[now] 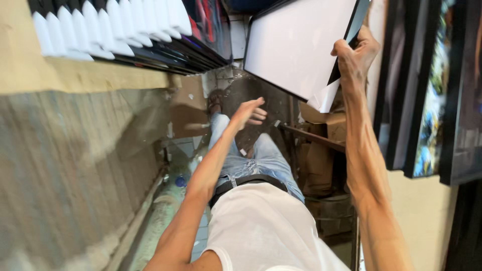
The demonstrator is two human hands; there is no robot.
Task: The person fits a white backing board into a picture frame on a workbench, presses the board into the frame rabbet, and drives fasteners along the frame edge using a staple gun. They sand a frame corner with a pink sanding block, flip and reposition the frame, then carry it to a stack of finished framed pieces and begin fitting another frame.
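Up at the top of the view, right of centre, a large flat panel (296,45) with a white face and a thin black frame hangs tilted, its lower corner pointing down. Right hand (354,55) grips it at the right edge, fingers curled over the black rim, thumb on the near side; arm fully stretched up to it. A loose white sheet corner sticks out just below the grip.

Left hand (248,113) is free and open, fingers spread and slightly blurred, held out in front of the body, well below the panel and not touching it.

Below the hands: blue jeans (261,160), black belt (251,181), white shirt (261,231), one sandalled foot (216,100) on a wet, dirty floor.

Top left: a row of stacked frames (115,30), white corner guards on dark edges, resting on a tan surface. Left side: grey corrugated wall (65,170).

Right edge: black-framed pictures (432,85) leaning in a row, one showing colourful print. Brown cardboard boxes (321,150) sit below the panel, near the legs.
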